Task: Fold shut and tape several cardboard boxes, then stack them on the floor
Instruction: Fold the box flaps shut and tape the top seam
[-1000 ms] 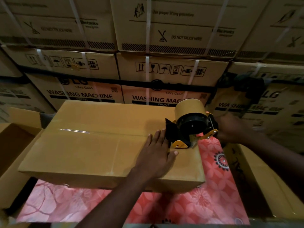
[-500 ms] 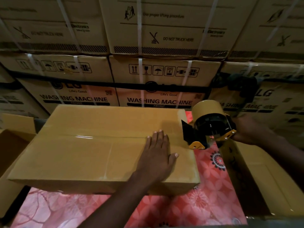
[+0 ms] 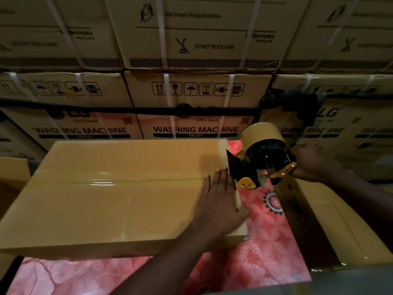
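Head view, dim light.

- Cardboard box (image 3: 119, 201), flaps shut, lies on the floral cloth (image 3: 268, 233), centre-left. A glossy tape strip (image 3: 106, 180) runs left to right along its top seam.
- Left hand (image 3: 219, 202): flat, fingers straight and together, palm pressing the right end of the box top. Since half a second ago it has slid right; the thumb, which then lay on the top face, now hangs over the box's right edge.
- Right hand (image 3: 312, 167): curled round the handle of the tape dispenser (image 3: 265, 161), grasping it.
- A second ago the dispenser sat on the right end of the box, just beside the left fingertips. Now it is off the box, past its right edge and above the cloth, roll uppermost; little change from half a second ago.
- Whether tape still joins dispenser and box: cannot tell, too dark.
- An open carton (image 3: 323, 222) stands at the right, touching the cloth.
- Strapped washing-machine cartons (image 3: 195, 92) are stacked along the far side.
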{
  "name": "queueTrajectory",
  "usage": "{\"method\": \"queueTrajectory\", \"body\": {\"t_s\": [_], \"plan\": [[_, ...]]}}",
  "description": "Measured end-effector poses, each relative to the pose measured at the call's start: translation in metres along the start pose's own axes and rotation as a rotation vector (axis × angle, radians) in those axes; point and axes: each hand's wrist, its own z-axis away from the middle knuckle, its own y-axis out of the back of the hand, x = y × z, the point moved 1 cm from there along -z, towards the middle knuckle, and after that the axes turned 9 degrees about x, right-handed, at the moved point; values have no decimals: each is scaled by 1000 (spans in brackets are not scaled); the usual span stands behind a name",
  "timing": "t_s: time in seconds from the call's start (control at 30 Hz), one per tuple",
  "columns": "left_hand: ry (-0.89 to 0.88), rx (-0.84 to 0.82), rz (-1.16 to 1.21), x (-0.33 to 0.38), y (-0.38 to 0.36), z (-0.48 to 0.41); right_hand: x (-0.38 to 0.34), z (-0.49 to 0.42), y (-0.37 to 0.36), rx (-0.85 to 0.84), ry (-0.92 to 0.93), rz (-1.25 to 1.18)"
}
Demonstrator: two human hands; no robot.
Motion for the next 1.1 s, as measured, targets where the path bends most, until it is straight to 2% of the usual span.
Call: {"method": "queueTrajectory", "body": {"t_s": [0.27, 0.43, 0.6, 0.67, 0.8, 0.83, 0.97, 1.0, 1.03, 1.07, 1.1], "plan": [[5, 27, 30, 4, 2, 1, 42, 13, -4, -8, -74, 138], [6, 16, 31, 3, 3, 0, 10, 2, -31, -100, -21, 199], [9, 15, 37, 3, 2, -1, 1, 7, -56, -296, -251, 93], [9, 5, 35, 3, 2, -1, 3, 14, -66, -251, -281, 12], [9, 0, 26, 3, 0, -1, 5, 22, -86, -238, -357, 81], [8, 10, 20, 2, -1, -2, 6, 23, -92, -262, -414, 110], [-1, 4, 7, 2, -5, -2, 2, 55, -114, -446, -407, 120], [1, 0, 12, 1, -5, -2, -3, 65, -121, -431, -372, 93], [2, -2, 13, 1, -4, -2, -14, 68, -130, -321, -393, 75], [0, -2, 11, 1, -4, -3, -18, 73, -145, -286, -632, -9], [-5, -3, 6, 1, -3, -3, -20, 95, -156, -438, -957, -246]]}}
